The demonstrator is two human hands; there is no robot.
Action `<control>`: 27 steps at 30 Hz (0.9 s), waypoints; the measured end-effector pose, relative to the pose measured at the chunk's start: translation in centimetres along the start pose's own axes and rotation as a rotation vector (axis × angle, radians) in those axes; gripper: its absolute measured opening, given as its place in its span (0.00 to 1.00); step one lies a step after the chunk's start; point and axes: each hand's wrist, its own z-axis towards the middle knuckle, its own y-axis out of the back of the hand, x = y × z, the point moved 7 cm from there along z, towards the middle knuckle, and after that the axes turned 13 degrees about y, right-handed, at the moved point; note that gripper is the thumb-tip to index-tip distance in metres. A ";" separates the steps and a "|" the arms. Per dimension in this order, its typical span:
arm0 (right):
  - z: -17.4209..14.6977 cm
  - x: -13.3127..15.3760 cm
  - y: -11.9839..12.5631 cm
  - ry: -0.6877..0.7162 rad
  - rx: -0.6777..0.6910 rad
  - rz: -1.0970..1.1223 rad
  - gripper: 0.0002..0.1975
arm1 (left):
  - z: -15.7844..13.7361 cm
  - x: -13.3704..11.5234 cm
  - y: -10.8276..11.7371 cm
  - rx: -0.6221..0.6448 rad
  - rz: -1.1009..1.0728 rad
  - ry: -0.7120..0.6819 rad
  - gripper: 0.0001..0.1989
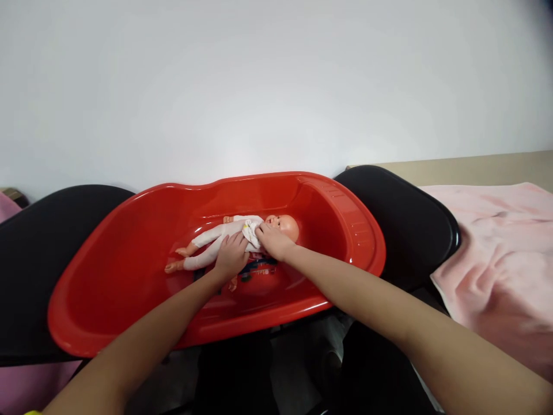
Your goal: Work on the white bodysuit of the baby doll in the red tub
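A baby doll (283,226) in a white suit (216,235) lies on its back inside a red plastic tub (129,271), head to the right, legs to the left. My left hand (231,256) rests on the doll's belly, fingers on the white cloth. My right hand (273,241) lies on the doll's chest just below the chin and pinches the suit's fabric there. Both forearms reach in over the tub's near rim. Whether the left hand grips the cloth or only presses on it is not clear.
The tub rests across two black seats, the left seat (38,259) and the right seat (410,225). A pink towel (496,259) is spread on a beige surface at the right. A plain white wall stands behind. Pink cloth (26,386) shows at the lower left.
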 end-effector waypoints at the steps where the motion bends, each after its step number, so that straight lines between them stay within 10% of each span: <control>1: 0.1 -0.1 0.1 -0.006 0.008 -0.029 0.16 | 0.1 0.2 0.3 -0.014 0.018 0.015 0.25; 12: -0.4 3.0 -2.1 0.088 0.374 -0.008 0.09 | 1.0 2.6 1.1 -0.046 0.052 0.139 0.23; 20: 1.7 7.3 -2.1 0.622 0.074 -0.264 0.16 | 1.8 3.3 3.2 -0.127 0.028 0.174 0.21; 27: 5.9 7.3 -8.2 0.699 0.199 0.045 0.20 | 2.3 4.5 4.4 -0.095 0.041 0.151 0.14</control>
